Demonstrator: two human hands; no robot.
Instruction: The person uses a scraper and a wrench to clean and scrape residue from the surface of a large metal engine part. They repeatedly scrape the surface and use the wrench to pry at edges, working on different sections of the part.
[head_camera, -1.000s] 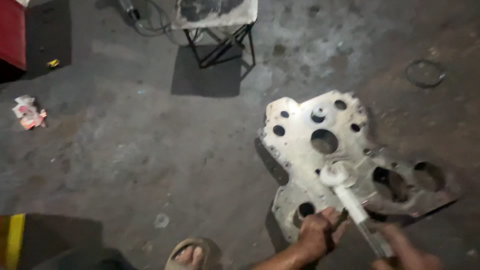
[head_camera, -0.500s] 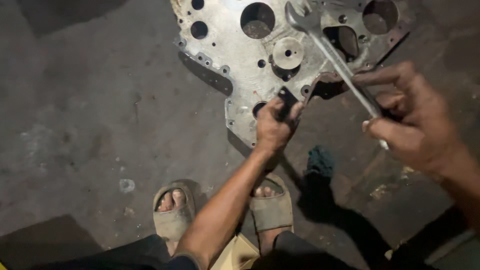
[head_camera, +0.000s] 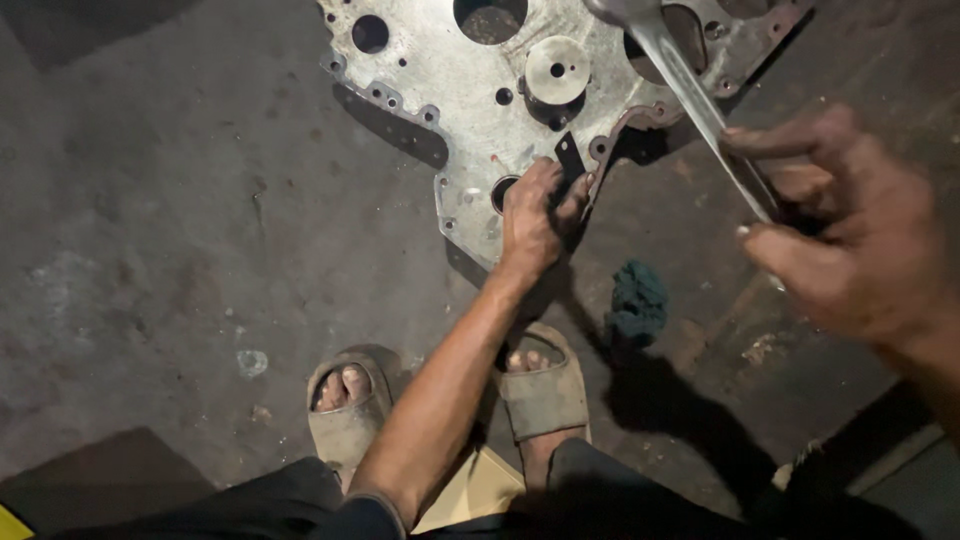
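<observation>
My left hand (head_camera: 535, 215) clamps the heavy, rigid metal plate's (head_camera: 480, 95) lower edge while my right hand (head_camera: 840, 230) grips the wrench (head_camera: 690, 95) handle above it.

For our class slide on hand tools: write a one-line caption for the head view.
Left hand steadies a metal cover plate on the floor while the right hand holds a long wrench.

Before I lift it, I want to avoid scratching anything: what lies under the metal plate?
The metal plate lies on the dark concrete floor, which shows through its round holes. The left hand grips its lower edge; anything beneath the solid metal is covered.
</observation>
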